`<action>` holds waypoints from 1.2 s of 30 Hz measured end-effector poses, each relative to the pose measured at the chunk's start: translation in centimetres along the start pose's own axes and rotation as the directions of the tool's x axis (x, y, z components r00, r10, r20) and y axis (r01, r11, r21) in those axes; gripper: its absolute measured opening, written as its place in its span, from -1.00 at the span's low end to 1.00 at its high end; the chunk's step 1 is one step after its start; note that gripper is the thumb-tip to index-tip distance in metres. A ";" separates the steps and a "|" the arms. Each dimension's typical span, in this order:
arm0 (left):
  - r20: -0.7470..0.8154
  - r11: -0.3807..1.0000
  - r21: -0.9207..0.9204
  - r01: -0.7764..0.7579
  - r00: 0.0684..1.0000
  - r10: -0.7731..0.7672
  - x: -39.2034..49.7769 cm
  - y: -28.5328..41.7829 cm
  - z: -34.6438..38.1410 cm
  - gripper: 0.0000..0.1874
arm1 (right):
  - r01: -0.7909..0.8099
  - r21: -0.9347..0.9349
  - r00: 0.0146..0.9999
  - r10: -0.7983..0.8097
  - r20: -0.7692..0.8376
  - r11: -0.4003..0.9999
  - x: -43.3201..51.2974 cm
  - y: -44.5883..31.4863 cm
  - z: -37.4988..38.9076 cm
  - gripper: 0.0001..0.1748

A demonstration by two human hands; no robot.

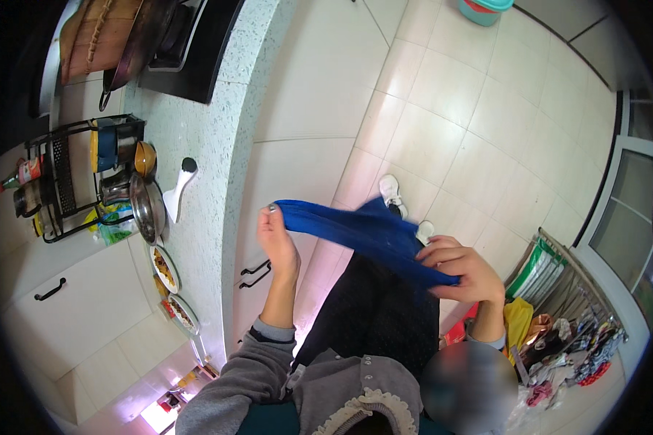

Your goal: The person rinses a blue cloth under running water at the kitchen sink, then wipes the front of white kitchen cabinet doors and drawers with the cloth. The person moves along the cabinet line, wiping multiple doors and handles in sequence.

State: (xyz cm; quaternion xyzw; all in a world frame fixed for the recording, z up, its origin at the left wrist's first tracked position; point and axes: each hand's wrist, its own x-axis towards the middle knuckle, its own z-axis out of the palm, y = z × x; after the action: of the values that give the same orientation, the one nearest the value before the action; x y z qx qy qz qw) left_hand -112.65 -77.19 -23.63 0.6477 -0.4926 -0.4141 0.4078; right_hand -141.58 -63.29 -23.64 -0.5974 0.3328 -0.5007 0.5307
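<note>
A blue cloth [359, 231] is stretched through the air in front of my black trousers, partly blurred. My left hand [278, 239] pinches one corner between thumb and fingers, near the counter's edge. At the other end, my right hand [462, 266] grips the cloth's lower right part, with some fingers spread over it. Beyond the cloth, my white shoes [392, 190] show on the tiled floor.
The speckled counter [239, 109] on the left holds a white-handled brush [180, 187], plates of food [164, 266], a metal bowl [146, 209], a black dish rack [62, 174] and a stove [196, 65]. A rack with bags and cloths [566, 337] stands right; a teal bin [481, 13] lies ahead.
</note>
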 end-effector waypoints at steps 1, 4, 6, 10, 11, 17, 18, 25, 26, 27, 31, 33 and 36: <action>0.011 0.973 -0.232 -0.020 1.000 0.023 0.7 0.4 0.1 -0.76 | -0.131 0.116 0.986 0.142 -0.091 0.985 2.1 -0.9 0.1 -0.74; 0.046 0.968 -0.229 0.104 0.994 -0.096 1.7 -0.6 0.9 -0.73 | -0.195 0.561 0.769 0.480 -0.422 0.805 9.0 -2.2 3.1 -0.68; 0.084 0.944 -0.202 0.260 0.965 -0.248 1.9 -3.0 1.4 -0.68 | -0.344 0.486 0.700 0.565 -0.437 0.803 12.8 -1.7 3.4 -0.67; 0.214 0.790 -0.105 0.604 0.790 -0.575 1.4 -7.6 -0.5 -0.65 | -0.561 -0.573 0.792 0.589 -0.162 0.598 19.6 3.1 0.5 -0.68; 0.209 0.741 -0.036 0.671 0.730 -0.651 1.4 -8.5 -1.1 -0.65 | -0.440 -0.781 0.778 0.622 -0.086 0.443 20.9 4.3 0.1 -0.67; 0.329 0.757 0.000 0.654 0.715 -0.617 2.5 -11.5 -1.5 -0.68 | -0.364 -0.858 0.931 0.119 -0.345 0.362 27.8 13.7 -7.2 -0.67; 0.347 0.770 -0.009 0.638 0.724 -0.596 2.9 -12.3 -0.8 -0.68 | -0.383 -0.849 0.913 0.007 -0.409 0.365 29.3 15.8 -9.0 -0.67; 0.130 0.887 -0.275 0.370 0.929 -0.347 3.3 -21.5 3.3 -0.67 | -0.291 -0.845 0.787 -0.391 -0.478 0.449 33.9 29.9 -6.5 -0.64; 0.076 0.882 -0.324 0.342 0.939 -0.336 3.2 -23.3 3.5 -0.67 | -0.216 -0.853 0.800 -0.415 -0.434 0.475 33.3 30.7 -3.3 -0.63; 0.025 0.878 -0.345 0.331 0.939 -0.344 3.1 -25.2 3.5 -0.68 | -0.129 -0.853 0.823 -0.426 -0.377 0.506 32.4 31.3 0.3 -0.63; -0.256 0.902 -0.425 0.071 0.947 -0.195 3.2 -33.5 3.9 -0.65 | 0.265 -0.737 0.876 -0.474 -0.085 0.622 28.6 30.8 12.0 -0.60; -0.389 0.931 -0.354 -0.092 0.920 -0.057 4.0 -37.2 4.1 -0.65 | 0.425 -0.646 0.855 -0.515 0.057 0.634 27.4 30.6 14.3 -0.59; -0.539 0.915 -0.218 -0.340 0.823 0.178 4.6 -40.4 3.9 -0.65 | 0.584 -0.562 0.788 -0.576 0.217 0.586 27.2 31.5 14.7 -0.56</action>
State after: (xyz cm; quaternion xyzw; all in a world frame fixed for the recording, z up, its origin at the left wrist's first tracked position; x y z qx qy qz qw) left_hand -103.41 -74.76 -63.36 0.5888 -0.3817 -0.2393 0.6711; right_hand -115.81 -90.88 -46.51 -0.8119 0.2576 -0.5095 0.1220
